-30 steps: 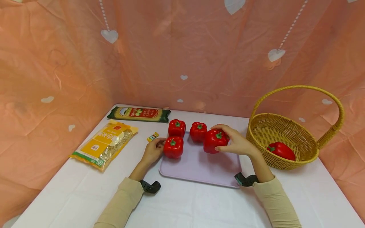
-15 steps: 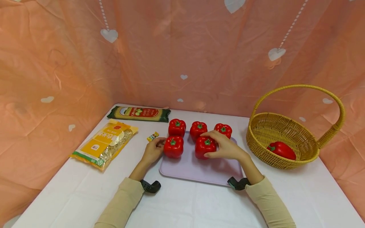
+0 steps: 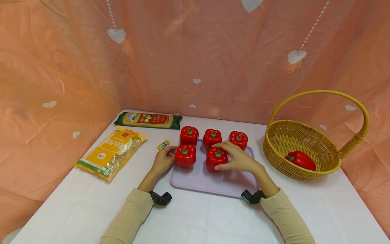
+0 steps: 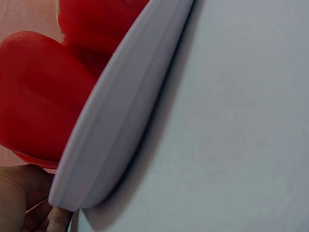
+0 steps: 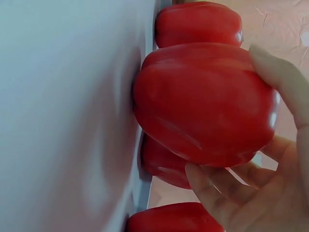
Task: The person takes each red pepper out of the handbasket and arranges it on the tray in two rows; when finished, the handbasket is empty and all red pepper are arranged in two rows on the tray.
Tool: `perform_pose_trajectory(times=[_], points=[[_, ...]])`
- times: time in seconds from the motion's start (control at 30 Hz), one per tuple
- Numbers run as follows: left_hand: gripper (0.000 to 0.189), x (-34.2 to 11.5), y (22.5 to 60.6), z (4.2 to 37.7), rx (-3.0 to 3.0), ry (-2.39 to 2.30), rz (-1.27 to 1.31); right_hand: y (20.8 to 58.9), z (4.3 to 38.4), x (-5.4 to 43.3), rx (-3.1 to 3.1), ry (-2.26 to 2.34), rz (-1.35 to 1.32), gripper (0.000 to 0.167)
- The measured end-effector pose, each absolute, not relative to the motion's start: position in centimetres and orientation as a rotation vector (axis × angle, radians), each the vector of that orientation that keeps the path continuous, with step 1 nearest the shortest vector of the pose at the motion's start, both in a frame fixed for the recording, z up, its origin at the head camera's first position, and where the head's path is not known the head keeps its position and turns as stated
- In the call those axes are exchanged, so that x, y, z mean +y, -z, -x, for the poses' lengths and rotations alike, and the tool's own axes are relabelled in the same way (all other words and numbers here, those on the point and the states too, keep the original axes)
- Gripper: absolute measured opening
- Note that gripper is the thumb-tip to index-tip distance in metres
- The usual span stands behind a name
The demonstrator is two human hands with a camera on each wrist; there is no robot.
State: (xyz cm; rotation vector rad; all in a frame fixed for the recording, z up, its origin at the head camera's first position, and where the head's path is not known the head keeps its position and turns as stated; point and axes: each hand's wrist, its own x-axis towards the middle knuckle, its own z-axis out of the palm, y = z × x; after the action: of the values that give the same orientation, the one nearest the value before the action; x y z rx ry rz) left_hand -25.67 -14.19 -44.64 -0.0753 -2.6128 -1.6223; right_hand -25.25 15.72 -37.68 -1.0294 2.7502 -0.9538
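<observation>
My right hand [image 3: 240, 160] holds a red bell pepper [image 3: 216, 159] over the middle of the lilac tray [image 3: 210, 188], thumb on the near side and fingers on the far side. In the right wrist view this pepper [image 5: 205, 104] sits at the tray surface; whether it bears on it I cannot tell. My left hand [image 3: 163, 161] grips the tray's left edge, with thumb and fingers about the rim [image 4: 113, 113] in the left wrist view. Just beside it stands the front left pepper [image 3: 185, 156]. Behind are a left pepper [image 3: 189, 135], a middle one [image 3: 212, 138] and a right one [image 3: 239, 139].
A wicker basket [image 3: 275, 157] with a tall handle stands at the right, one red bell pepper [image 3: 301, 160] lying inside. On the left lie a yellow grain bag [image 3: 111, 150], a green noodle packet [image 3: 149, 120] and a small yellow packet [image 3: 163, 145]. A pink curtain hangs behind.
My right hand has carried its pepper left and toward me, down to the front middle of the tray. The back right pepper has come into view. My left hand has stayed at the tray edge.
</observation>
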Motion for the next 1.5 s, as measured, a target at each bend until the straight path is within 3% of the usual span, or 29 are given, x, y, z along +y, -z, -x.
perform_pose_trajectory(times=[0.6,1.13,1.5], points=[[0.035,-14.2,44.5,25.6,-2.61,1.638,0.073,37.3,25.7,16.9,2.595,0.941,1.132,0.083],[0.035,-14.2,44.6,25.7,-2.615,1.631,0.059,37.1,26.0,17.7,2.497,1.069,1.142,0.065],[0.035,-14.2,44.5,25.6,-2.6,1.645,0.072,37.4,25.9,17.0,2.541,1.139,1.084,0.063]])
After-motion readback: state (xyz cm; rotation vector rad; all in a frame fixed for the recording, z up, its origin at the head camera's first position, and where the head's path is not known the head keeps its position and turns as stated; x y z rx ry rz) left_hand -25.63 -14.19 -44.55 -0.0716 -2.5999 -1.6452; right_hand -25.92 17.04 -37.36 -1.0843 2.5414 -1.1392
